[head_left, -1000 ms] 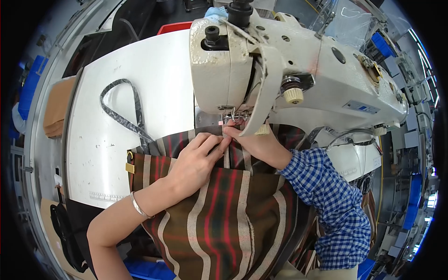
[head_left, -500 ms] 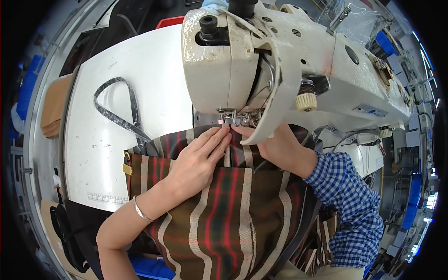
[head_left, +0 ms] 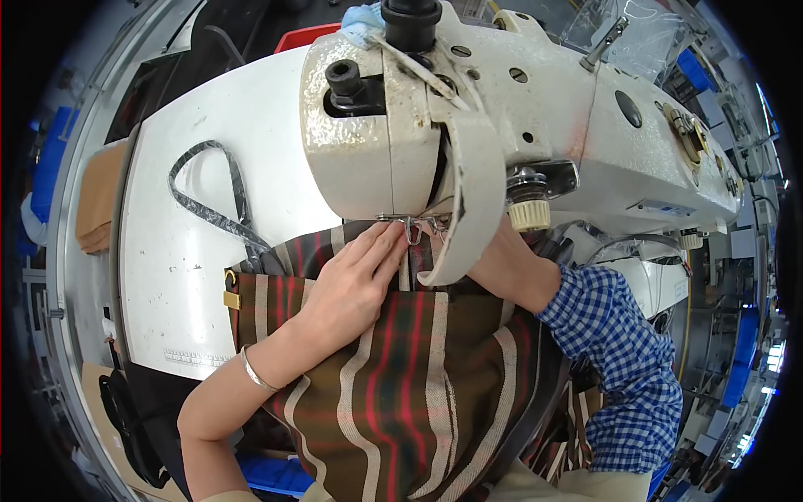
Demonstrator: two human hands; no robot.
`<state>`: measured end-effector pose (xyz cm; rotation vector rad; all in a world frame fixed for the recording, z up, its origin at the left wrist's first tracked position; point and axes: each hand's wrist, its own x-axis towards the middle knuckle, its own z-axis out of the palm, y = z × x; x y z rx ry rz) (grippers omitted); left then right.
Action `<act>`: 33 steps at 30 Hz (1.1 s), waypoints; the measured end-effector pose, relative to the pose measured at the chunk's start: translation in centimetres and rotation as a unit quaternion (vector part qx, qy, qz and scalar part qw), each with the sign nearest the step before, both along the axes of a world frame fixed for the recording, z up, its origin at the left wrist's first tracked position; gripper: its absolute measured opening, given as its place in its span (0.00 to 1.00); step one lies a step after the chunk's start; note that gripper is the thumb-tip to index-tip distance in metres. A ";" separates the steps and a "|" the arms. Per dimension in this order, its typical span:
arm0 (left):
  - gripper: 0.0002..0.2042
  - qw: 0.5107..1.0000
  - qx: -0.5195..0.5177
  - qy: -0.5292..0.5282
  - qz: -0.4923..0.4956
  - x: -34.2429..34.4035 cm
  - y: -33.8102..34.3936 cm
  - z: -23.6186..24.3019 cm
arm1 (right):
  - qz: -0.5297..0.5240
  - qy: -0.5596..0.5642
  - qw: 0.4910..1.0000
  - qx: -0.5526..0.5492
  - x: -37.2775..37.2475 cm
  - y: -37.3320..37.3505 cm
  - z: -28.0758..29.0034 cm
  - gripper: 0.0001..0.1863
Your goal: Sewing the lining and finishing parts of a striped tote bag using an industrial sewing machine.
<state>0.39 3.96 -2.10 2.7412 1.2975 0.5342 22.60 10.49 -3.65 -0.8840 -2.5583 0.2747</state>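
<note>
A brown striped fabric bag (head_left: pixel 401 360), with red and cream stripes and black trim, lies under the head of a cream sewing machine (head_left: pixel 351 159). My left hand (head_left: pixel 355 276) rests flat on the fabric, its stretched fingers side by side and their tips close to the presser foot (head_left: pixel 410 226). On the other side of the foot, my right hand (head_left: pixel 506 263) is at the fabric, its fingers mostly hidden behind the machine's curved cream guard (head_left: pixel 477 192). A dark strap loop (head_left: pixel 209 222), wrapped in clear film, runs out from the bag onto the white table.
The white table (head_left: pixel 242 109) carries a ruler strip (head_left: pixel 196 358) near its front edge. A stack of brown pieces (head_left: pixel 102 197) stands at the left. A blue bin (head_left: pixel 272 474) shows below the table, and a red tray (head_left: pixel 305 38) sits behind the machine.
My view has shifted, so the machine head appears farther left and larger. The fabric and my left hand sit slightly farther in under the foot. Both hands stay at the fabric.
</note>
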 end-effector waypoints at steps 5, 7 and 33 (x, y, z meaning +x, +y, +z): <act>0.26 1.000 -0.005 0.015 0.009 0.0 0.0 -0.3 | 0.017 0.027 0.991 0.129 0.4 -1.3 2.8 0.03; 0.26 1.000 -0.004 0.016 0.007 0.1 -0.1 -0.3 | 0.088 0.005 0.978 0.189 0.5 -1.0 3.0 0.05; 0.28 0.999 -0.001 -0.025 0.044 0.7 -0.5 -0.3 | 0.003 -0.057 0.998 -0.012 0.9 0.0 1.4 0.06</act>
